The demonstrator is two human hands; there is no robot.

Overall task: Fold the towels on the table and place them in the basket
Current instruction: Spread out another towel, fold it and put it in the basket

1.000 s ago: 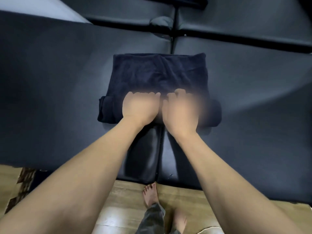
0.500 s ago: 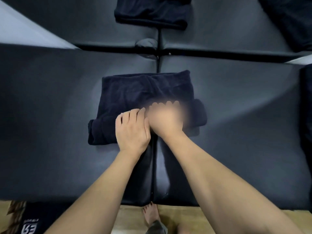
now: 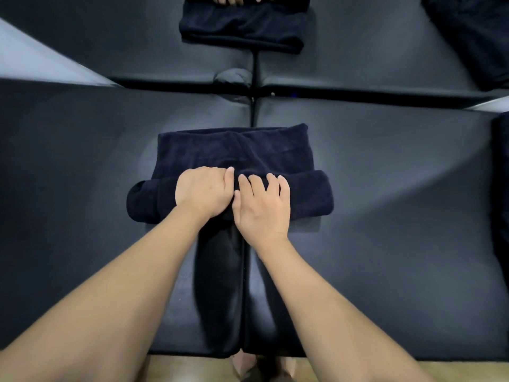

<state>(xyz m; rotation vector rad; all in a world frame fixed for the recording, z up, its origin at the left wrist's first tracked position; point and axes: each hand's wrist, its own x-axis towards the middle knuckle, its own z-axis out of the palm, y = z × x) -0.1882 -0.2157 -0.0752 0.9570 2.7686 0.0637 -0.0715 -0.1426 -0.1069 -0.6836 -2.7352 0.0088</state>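
Both hands sit on the towel's [image 3: 231, 153] rolled near edge at table [image 3: 385, 175] centre: left hand [image 3: 203, 190] curled, gripping the roll, right hand [image 3: 263, 206] pressing with spread fingers. Second towel [image 3: 242, 26] lies at 12 o'clock.

Head camera, single view: looking steeply down and forward from above the desk [image 3: 385, 188], sitting close over both forearms, taking in the desk's near edge and floor strip below.
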